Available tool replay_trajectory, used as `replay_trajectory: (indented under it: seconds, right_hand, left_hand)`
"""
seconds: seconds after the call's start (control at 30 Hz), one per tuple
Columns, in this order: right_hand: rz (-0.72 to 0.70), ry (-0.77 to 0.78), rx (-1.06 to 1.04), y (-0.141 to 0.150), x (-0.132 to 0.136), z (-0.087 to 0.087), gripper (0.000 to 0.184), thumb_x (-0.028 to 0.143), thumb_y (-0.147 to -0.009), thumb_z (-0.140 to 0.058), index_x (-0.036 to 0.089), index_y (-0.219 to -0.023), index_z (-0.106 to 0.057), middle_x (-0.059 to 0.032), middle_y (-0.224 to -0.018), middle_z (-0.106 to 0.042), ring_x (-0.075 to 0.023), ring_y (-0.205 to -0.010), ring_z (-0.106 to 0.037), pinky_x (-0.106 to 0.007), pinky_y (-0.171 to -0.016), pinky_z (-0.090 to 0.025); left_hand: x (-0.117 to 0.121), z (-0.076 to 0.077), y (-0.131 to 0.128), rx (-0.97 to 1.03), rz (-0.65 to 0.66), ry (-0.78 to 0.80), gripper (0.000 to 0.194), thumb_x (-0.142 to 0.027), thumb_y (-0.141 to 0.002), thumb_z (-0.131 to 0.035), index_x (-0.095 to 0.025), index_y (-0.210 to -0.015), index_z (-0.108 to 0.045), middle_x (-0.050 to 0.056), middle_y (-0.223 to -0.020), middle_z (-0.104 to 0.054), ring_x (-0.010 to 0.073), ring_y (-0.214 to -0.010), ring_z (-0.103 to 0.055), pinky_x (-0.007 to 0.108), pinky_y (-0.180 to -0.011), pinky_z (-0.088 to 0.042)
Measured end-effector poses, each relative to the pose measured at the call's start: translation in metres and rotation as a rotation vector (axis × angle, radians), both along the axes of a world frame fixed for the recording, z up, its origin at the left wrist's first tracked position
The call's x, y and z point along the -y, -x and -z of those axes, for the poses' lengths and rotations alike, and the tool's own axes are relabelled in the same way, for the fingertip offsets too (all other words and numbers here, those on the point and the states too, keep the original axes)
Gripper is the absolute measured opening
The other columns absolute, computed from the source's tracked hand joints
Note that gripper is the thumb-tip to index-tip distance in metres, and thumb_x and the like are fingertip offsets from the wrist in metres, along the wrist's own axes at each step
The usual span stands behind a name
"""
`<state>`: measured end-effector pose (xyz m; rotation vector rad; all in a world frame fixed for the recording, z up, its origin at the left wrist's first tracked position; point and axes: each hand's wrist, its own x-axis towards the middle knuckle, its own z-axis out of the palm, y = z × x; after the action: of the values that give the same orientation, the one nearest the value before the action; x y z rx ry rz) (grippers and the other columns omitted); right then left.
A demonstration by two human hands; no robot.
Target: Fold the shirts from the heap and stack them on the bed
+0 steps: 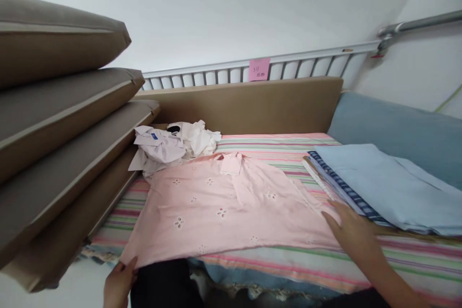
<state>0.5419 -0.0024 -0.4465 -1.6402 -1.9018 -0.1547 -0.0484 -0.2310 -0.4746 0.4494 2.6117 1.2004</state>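
A pale pink shirt (202,207) with a collar and small cut-out flower patterns lies spread flat on a striped cloth (303,262). At its near left corner, my left hand (119,281) pinches the fabric between thumb and fingers. My right hand (352,231) grips the shirt's right edge, with the thumb on top and some fingertips hidden by the fabric. Just beyond the collar side, to the left, sit crumpled white shirts (198,137), one of which (160,147) shows a small blue label.
Thick grey-brown cushions (72,125) are stacked at the left. A tan panel (249,106) stands along the back before a white radiator (310,70) bearing a pink note (259,69). Folded clothes (390,183) lie at the right, beside a blue-grey cushion (397,122).
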Motion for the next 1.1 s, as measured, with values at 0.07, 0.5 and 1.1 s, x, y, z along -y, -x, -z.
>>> replay_trajectory:
  seconds: [0.07, 0.5, 1.1]
  right_hand:
    - [-0.158, 0.001, 0.094, 0.030, 0.005, -0.005, 0.052, 0.045, -0.085, -0.036, 0.012, -0.118, -0.058, -0.0168, -0.127, -0.055, -0.0300, -0.125, -0.043, -0.047, -0.105, -0.033]
    - [-0.351, 0.147, 0.247, 0.088, 0.017, 0.058, 0.053, 0.055, -0.087, -0.039, 0.033, -0.135, -0.045, -0.0024, -0.146, -0.035, -0.0288, -0.134, -0.032, -0.055, -0.106, -0.029]
    - [-0.374, 0.326, 0.141, 0.093, 0.020, 0.027, 0.047, 0.050, -0.091, -0.036, 0.034, -0.135, -0.045, -0.0037, -0.147, -0.034, -0.0255, -0.136, -0.028, -0.052, -0.109, -0.024]
  left_hand:
    - [-0.005, -0.016, -0.006, -0.190, 0.044, 0.172, 0.033, -0.045, -0.069, -0.054, -0.019, -0.087, -0.063, 0.010, -0.083, -0.068, 0.0319, -0.083, -0.064, 0.043, -0.070, -0.051]
    - [-0.130, -0.006, -0.153, -0.733, 0.955, 0.269, 0.049, -0.038, -0.089, -0.039, -0.029, -0.137, -0.041, 0.006, -0.148, -0.033, 0.0315, -0.138, -0.023, 0.059, -0.109, -0.016]
    - [-0.130, 0.024, -0.052, -0.800, 0.589, 0.462, 0.054, -0.047, -0.090, -0.025, -0.030, -0.139, -0.035, 0.008, -0.151, -0.028, 0.0297, -0.138, -0.025, 0.055, -0.104, -0.026]
